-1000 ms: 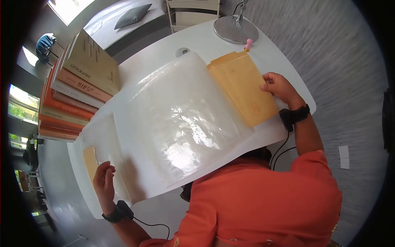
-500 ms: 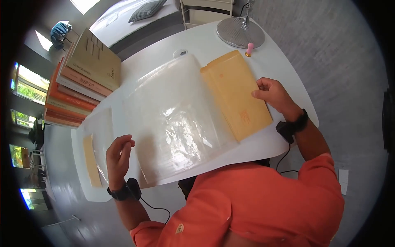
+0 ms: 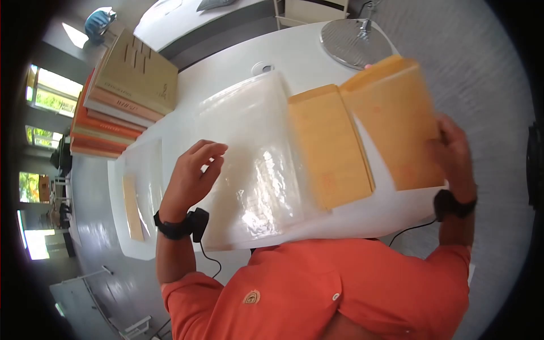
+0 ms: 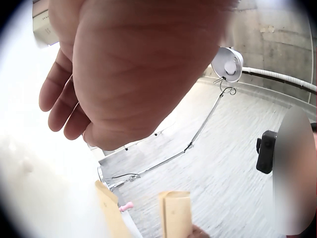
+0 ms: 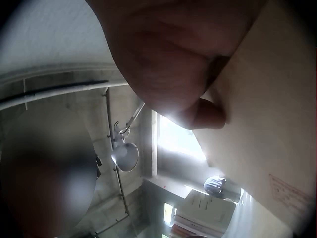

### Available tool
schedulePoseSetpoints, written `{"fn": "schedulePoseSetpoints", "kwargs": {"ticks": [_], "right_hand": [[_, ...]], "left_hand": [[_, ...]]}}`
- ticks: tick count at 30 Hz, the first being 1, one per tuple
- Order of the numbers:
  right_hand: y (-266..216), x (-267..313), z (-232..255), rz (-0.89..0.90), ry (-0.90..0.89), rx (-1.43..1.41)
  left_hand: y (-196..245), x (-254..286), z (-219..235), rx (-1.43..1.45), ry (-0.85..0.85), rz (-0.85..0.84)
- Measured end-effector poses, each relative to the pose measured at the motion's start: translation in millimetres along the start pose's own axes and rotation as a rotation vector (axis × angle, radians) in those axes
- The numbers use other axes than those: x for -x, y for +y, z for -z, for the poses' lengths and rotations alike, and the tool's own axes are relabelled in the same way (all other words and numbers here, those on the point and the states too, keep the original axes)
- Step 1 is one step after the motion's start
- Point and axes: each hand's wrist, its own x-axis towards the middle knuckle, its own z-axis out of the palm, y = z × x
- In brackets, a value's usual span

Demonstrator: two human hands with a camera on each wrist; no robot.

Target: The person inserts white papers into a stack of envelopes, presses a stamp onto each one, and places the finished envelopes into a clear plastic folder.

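Observation:
My right hand [image 3: 456, 156] pinches a brown kraft envelope [image 3: 391, 124] by its right edge, its flap end pointing away from me. In the right wrist view the thumb lies against the envelope [image 5: 267, 109], which carries a red printed mark. A second kraft envelope [image 3: 331, 147] lies on the table to the left of the held one. Over the clear plastic sleeves [image 3: 243, 130] hovers my left hand [image 3: 195, 175], fingers loosely bent and holding nothing. Farther left, another clear sleeve [image 3: 148, 170] lies with a kraft strip [image 3: 132, 209] by it.
A tall stack of books [image 3: 124, 90] stands at the table's left. At the back right is a lamp's round metal base [image 3: 354, 42]. A small pink-handled object [image 4: 127, 206] stands near it. A white table [image 3: 209, 73] carries everything.
My right hand has lifted the top envelope and drawn it rightward, uncovering the second envelope beneath. The left hand has moved right and forward, over the clear sleeves.

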Motion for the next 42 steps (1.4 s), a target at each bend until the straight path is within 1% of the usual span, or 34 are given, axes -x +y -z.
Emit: {"fn": "schedulePoseSetpoints", "kwargs": {"ticks": [2, 3, 5, 7, 8, 9, 10, 11, 13, 14, 16, 17, 19, 20, 22, 23, 25, 27, 29, 31, 33, 34, 36, 38, 40, 41, 42], "right_hand": [[-13.7, 9.5, 18.7, 0.287, 0.075, 0.318], [-24.5, 12.3, 25.3, 0.29, 0.052, 0.313], [-39.0, 15.5, 35.6, 0.24, -0.11, 0.69], [-7.6, 14.2, 28.9, 0.253, -0.13, 0.675], [11.5, 13.5, 27.2, 0.21, -0.14, 0.727], [20.9, 12.3, 26.7, 0.171, -0.151, 0.781], [22.0, 11.4, 25.8, 0.139, -0.118, 0.811], [19.3, 11.9, 25.4, 0.149, -0.133, 0.808], [11.0, 15.9, 24.9, 0.116, -0.093, 0.626], [15.2, 16.5, 24.2, 0.127, -0.104, 0.622], [30.3, 15.4, 31.8, 0.132, -0.078, 0.877], [32.2, 15.1, 42.3, 0.149, -0.081, 0.875], [31.7, 15.4, 67.3, -0.02, -0.126, 0.711], [32.3, 16.9, 75.4, -0.011, -0.131, 0.713], [24.7, 21.0, 79.0, 0.073, 0.246, 0.245], [23.6, 23.3, 72.6, 0.08, 0.248, 0.247], [-1.2, 30.3, 16.5, 0.203, 0.188, -0.181], [-3.2, 23.8, -43.3, 0.111, 0.023, -0.392], [2.8, 12.0, -95.8, -0.033, -0.36, -0.7], [5.7, 2.4, -139.2, -0.061, -0.46, -0.358], [-24.1, -1.7, -180.0, -0.279, -0.646, -0.632], [-20.6, -6.9, -192.5, -0.283, -0.639, -0.636], [-8.0, -17.3, -216.4, -0.284, -0.765, -0.581], [-19.4, -14.2, -224.7, -0.263, -0.737, -0.558], [-25.8, -12.3, -227.1, -0.24, -0.718, -0.525], [-25.2, -11.9, -227.5, -0.259, -0.727, -0.537], [-23.9, -12.0, -227.2, -0.277, -0.734, -0.55]], "left_hand": [[-7.0, 9.2, -11.2, -0.002, 0.0, 0.033], [-9.8, 14.4, -16.8, 0.001, -0.008, 0.029], [-12.4, 21.9, -23.3, -0.008, -0.015, 0.05], [-12.6, 27.0, -27.0, -0.03, -0.017, 0.044], [-12.3, 29.9, -27.8, -0.031, -0.015, 0.05], [-12.2, 33.0, -28.5, -0.067, -0.01, 0.042], [-12.5, 36.9, -28.9, -0.104, -0.004, 0.038], [-12.9, 41.7, -29.0, -0.106, 0.003, 0.055], [-15.2, 51.8, -27.9, -0.065, -0.006, 0.063], [-15.3, 57.2, -28.0, -0.07, 0.003, 0.076], [-16.8, 65.4, -29.5, -0.021, 0.107, 0.1], [-18.2, 68.8, -29.5, -0.027, 0.121, 0.106], [-22.7, 75.9, -30.5, -0.089, 0.207, 0.121], [-23.7, 78.2, -31.7, -0.089, 0.216, 0.127], [-24.3, 79.9, -35.3, 0.014, 0.193, 0.259], [-25.4, 78.9, -35.3, 0.015, 0.199, 0.256], [-27.9, 75.6, -33.6, 0.067, 0.15, 0.331], [-29.7, 73.0, -30.8, 0.1, 0.132, 0.34], [-29.0, 70.1, -27.6, 0.126, 0.111, 0.351], [-26.9, 69.5, -26.5, 0.209, 0.083, 0.362], [-26.5, 69.3, -25.2, 0.209, 0.061, 0.356], [-26.3, 69.9, -25.8, 0.216, 0.054, 0.354], [-30.2, 71.0, -30.6, 0.255, 0.046, 0.329], [-29.9, 71.6, -35.7, 0.301, 0.06, 0.305], [-26.6, 71.8, -40.9, 0.559, 0.077, 0.274], [-28.1, 71.9, -41.1, 0.568, 0.091, 0.271], [-30.0, 70.8, -41.0, 0.773, 0.068, 0.338]]}}
